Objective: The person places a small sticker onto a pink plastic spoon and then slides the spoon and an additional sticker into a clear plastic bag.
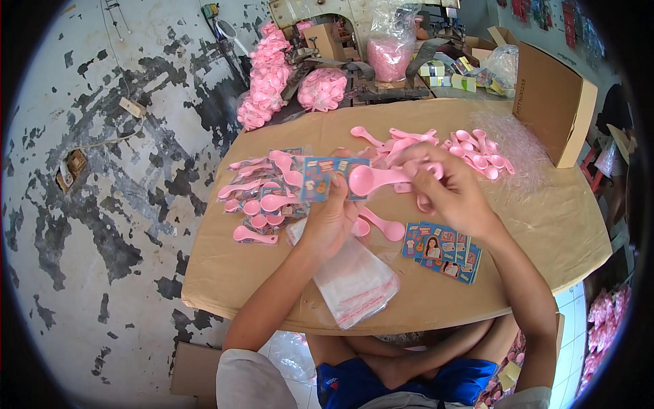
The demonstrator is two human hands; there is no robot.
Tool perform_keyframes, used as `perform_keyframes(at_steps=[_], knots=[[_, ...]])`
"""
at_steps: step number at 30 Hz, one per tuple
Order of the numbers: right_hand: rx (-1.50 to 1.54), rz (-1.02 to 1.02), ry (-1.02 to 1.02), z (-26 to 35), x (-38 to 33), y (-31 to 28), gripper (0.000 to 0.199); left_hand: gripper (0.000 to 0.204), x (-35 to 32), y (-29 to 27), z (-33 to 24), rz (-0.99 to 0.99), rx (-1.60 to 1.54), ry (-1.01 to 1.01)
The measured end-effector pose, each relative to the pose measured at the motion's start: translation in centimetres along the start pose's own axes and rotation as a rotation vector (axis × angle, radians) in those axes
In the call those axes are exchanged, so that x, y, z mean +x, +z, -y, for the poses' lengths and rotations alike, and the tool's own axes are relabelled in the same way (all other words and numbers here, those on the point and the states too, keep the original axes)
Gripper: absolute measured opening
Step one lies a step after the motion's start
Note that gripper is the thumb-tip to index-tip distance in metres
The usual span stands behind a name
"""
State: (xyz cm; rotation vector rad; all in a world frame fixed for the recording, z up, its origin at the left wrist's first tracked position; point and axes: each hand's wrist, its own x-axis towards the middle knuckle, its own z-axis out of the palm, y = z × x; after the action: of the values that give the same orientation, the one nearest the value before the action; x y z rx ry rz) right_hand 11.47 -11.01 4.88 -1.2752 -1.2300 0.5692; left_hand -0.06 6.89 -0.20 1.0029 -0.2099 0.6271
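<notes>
Pinched between thumb and fingers, a blue printed card (315, 184) is held up by my left hand (327, 225). My right hand (455, 196) grips a pink spoon (365, 180) by its handle, and the spoon's bowl overlaps the card's right part. Below my left hand lies a stack of clear plastic sleeves (353, 283). More blue cards (441, 253) lie in a loose stack under my right forearm. Pink spoons in clear wrappers (255, 204) are heaped at the left. Unwrapped pink spoons (477, 151) form a pile at the back right, and another spoon (387, 227) rests between my hands.
Brown paper covers the table (231, 283). An upright cardboard box (555, 102) stands at the back right beside clear plastic shreds (507, 146). Behind the table are bundled pink goods (266, 78), a pink-filled clear bag (390, 58) and small packets (463, 82).
</notes>
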Motion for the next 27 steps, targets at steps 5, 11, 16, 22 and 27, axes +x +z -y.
perform_keyframes(at_steps=[5, 11, 16, 22, 27], knots=[[-0.449, -0.448, -0.516, 1.6, -0.6, -2.3, 0.007, 0.068, 0.5, 0.3, -0.2, -0.079, 0.143, -0.266], [-0.644, -0.486, -0.291, 2.2, -0.7, -2.6, 0.012, 0.057, -0.3, 2.3, -0.8, 0.321, 1.064, 0.02], [-0.61, -0.466, -0.187, 2.2, -0.9, -3.2, 0.016, 0.054, -0.4, 6.2, 2.6, 0.448, 0.969, -0.054], [-0.214, -0.151, 0.081, 0.9, -1.8, -6.7, 0.033, 0.038, -0.3, 5.5, 1.2, 0.402, 0.566, -0.739], [-0.55, -0.17, 0.067, 0.3, -1.5, -4.9, 0.03, 0.041, -0.9, 4.3, 3.2, 0.047, 0.44, -0.512]])
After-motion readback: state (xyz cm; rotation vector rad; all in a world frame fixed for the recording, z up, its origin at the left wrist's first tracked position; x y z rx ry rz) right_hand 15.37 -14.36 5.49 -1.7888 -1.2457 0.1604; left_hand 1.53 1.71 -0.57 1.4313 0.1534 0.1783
